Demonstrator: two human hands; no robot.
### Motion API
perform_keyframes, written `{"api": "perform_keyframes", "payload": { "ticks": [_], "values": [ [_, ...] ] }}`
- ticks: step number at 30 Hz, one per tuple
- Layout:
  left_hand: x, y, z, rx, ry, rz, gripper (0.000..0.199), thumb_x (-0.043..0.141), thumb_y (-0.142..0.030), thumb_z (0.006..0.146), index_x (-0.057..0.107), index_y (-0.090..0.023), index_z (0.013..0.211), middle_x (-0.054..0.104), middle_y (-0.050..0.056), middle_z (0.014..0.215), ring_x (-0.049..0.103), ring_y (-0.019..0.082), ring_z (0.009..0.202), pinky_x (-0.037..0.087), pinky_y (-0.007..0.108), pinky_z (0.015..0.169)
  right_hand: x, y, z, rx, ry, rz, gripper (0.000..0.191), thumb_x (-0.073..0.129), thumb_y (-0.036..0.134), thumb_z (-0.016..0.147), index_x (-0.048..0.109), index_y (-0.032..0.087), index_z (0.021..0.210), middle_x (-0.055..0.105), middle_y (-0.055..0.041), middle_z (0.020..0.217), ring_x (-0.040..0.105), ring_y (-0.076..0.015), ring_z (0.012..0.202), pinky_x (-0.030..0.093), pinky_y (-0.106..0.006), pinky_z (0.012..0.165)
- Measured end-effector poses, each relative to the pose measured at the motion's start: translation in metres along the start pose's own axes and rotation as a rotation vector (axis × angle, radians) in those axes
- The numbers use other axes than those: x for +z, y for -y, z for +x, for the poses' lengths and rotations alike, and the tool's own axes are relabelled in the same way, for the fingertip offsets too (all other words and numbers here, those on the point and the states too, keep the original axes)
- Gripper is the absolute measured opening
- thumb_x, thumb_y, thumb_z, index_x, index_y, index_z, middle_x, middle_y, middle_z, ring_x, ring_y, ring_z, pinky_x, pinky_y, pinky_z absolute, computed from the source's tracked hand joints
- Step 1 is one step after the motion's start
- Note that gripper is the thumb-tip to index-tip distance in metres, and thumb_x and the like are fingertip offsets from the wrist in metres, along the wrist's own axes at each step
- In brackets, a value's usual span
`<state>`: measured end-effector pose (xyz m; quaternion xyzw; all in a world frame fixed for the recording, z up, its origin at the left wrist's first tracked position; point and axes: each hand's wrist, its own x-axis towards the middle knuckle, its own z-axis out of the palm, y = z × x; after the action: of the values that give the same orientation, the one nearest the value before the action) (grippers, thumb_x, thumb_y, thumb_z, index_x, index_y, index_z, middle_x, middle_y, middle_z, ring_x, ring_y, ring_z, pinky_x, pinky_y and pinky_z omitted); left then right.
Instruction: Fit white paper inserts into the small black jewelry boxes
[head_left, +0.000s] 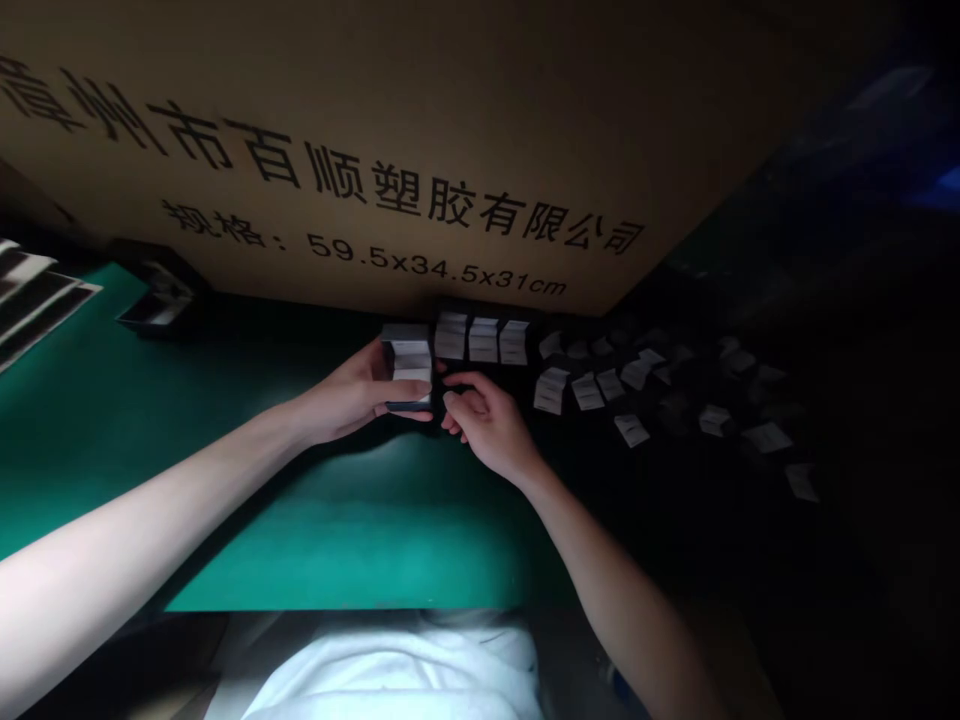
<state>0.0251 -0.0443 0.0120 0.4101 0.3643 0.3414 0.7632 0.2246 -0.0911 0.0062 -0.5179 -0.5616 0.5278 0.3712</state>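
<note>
the open box (411, 352) is held between the left fingers (401, 391).

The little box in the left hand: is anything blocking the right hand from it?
Nothing visible does. The right hand is close beside the little box, with just a narrow dark gap between; the left hand grips its other side.
</note>
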Motion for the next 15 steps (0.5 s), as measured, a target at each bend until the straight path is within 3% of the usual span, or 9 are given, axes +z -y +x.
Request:
{"api": "perform_keyframes", "payload": {
  "ticks": [5,11,15],
  "values": [
    [0.0006,0.0036,0.0019,0.027,-0.043,-0.036,0.046,0.089,-0.023,0.074,0.063,-0.020,0.112,0.075,0.008,0.114,0.076,0.025,0.094,0.068,0.034,0.073,0.0005,-0.0001,-0.0004,-0.014,-0.006,-0.051,0.020,0.059,0.035,0.093,0.064,0.022,0.107,0.067,0.0042,0.068,0.067,-0.0119,0.064,0.051,-0.022,0.059],
    [0.0012,0.0045,0.0059,0.031,-0.059,-0.176,0.020,0.080,-0.024,0.082,0.064,-0.020,0.093,0.074,0.003,0.080,0.074,0.020,0.071,0.066,0.028,0.061,0.0017,-0.0026,0.0008,-0.023,-0.021,-0.064,0.017,0.060,0.033,0.093,0.065,0.021,0.103,0.066,0.0040,0.068,0.069,-0.0129,0.065,0.053,-0.023,0.060],
    [0.0059,0.0018,0.0045,0.012,-0.123,-0.118,0.015,0.074,-0.019,0.083,0.063,-0.017,0.094,0.074,0.005,0.079,0.074,0.021,0.069,0.064,0.029,0.058,0.0018,-0.0045,0.0009,-0.040,-0.012,-0.067,0.014,0.060,0.031,0.093,0.066,0.021,0.101,0.066,0.0035,0.068,0.069,-0.0128,0.065,0.053,-0.022,0.061]
  ]
}}
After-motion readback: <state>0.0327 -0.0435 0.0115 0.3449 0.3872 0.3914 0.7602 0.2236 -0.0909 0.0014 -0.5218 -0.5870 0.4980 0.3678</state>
